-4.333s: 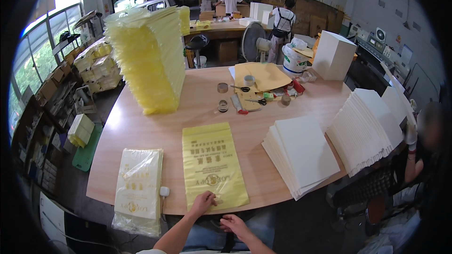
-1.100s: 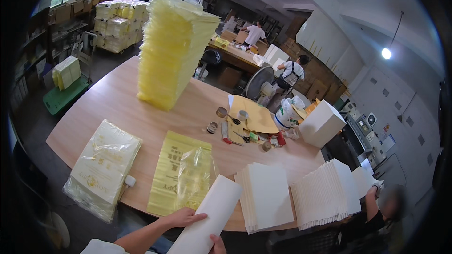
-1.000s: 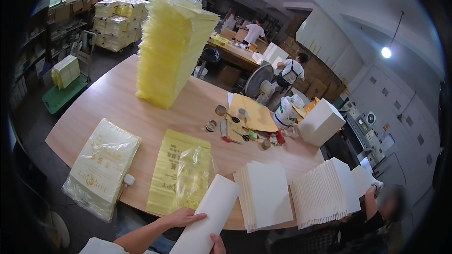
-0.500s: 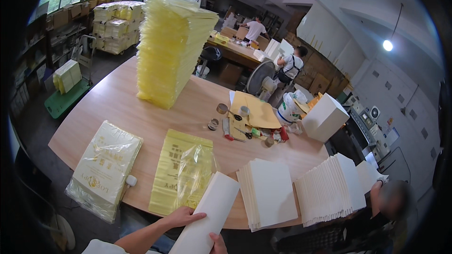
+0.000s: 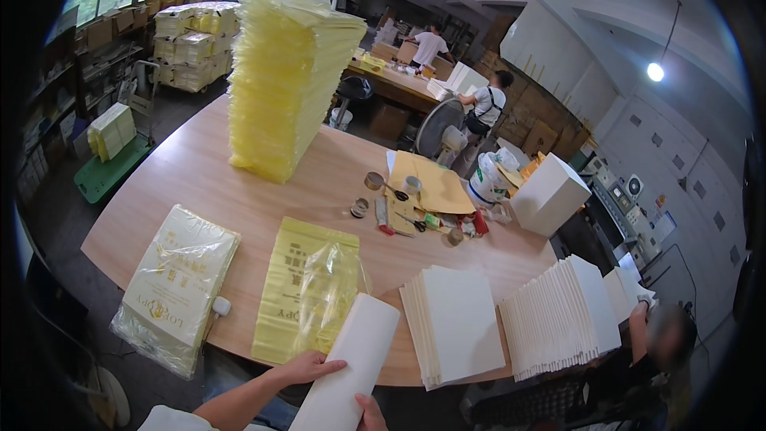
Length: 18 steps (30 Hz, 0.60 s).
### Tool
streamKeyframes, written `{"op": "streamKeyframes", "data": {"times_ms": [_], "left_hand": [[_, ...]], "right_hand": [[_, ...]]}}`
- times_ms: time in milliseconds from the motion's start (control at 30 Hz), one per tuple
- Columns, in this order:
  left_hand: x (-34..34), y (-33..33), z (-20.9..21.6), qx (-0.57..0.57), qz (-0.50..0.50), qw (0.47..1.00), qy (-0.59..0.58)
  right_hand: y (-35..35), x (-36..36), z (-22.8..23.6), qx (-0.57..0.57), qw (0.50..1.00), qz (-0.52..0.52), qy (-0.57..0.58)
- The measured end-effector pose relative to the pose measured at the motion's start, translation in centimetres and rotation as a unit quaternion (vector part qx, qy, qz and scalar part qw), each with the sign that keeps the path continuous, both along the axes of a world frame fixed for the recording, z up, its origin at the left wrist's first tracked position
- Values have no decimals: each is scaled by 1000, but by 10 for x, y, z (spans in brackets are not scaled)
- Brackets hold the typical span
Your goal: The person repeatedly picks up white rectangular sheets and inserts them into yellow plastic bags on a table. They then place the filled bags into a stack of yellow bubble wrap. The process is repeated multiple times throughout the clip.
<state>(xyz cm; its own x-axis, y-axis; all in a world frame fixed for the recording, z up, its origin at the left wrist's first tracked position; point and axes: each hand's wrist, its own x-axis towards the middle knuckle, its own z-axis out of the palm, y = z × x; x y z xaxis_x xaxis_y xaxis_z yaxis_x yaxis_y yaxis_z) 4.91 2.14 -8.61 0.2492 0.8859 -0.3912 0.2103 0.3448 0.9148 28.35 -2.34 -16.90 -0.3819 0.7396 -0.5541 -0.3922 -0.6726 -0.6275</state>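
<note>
Between my two hands is a thick pad of white paper (image 5: 356, 351), bowed along its length and tilted over the table's front edge. My left hand (image 5: 309, 368) grips its left side, thumb lying across the top face. My right hand (image 5: 369, 415) holds the lower right side, its fingers partly hidden underneath. Just beyond the pad lies a yellow printed plastic bag (image 5: 299, 279), flat on the table, partly covered by the pad. Right of it rests a small stack of white paper pads (image 5: 459, 323), beside a longer leaning row of white pads (image 5: 558, 319).
A tall stack of yellow-wrapped packs (image 5: 287, 88) stands on the table (image 5: 191, 168). Wrapped printed packs (image 5: 179, 271) lie at the left. Scissors (image 5: 415, 223), tape rolls (image 5: 373, 181) and a yellow envelope (image 5: 435, 179) sit farther back. A co-worker (image 5: 658, 343) handles white sheets at the right.
The pad's far end has shifted slightly left and down, with both hands keeping their hold. A distant person at the far table has straightened a little.
</note>
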Motion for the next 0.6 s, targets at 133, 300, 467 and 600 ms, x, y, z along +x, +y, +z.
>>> {"op": "streamKeyframes", "data": {"times_ms": [133,300,467,600], "left_hand": [[-8,0,-1,8,-4,999,39],[-11,1,29,21,-21,997,74],[-10,1,21,26,-11,998,56],[-7,0,5,29,-10,998,50]], "right_hand": [[5,-6,2,21,1000,6,5],[16,-9,11,54,997,44,12],[16,-17,20,70,996,17,-43],[15,-18,26,80,996,13,-28]]}}
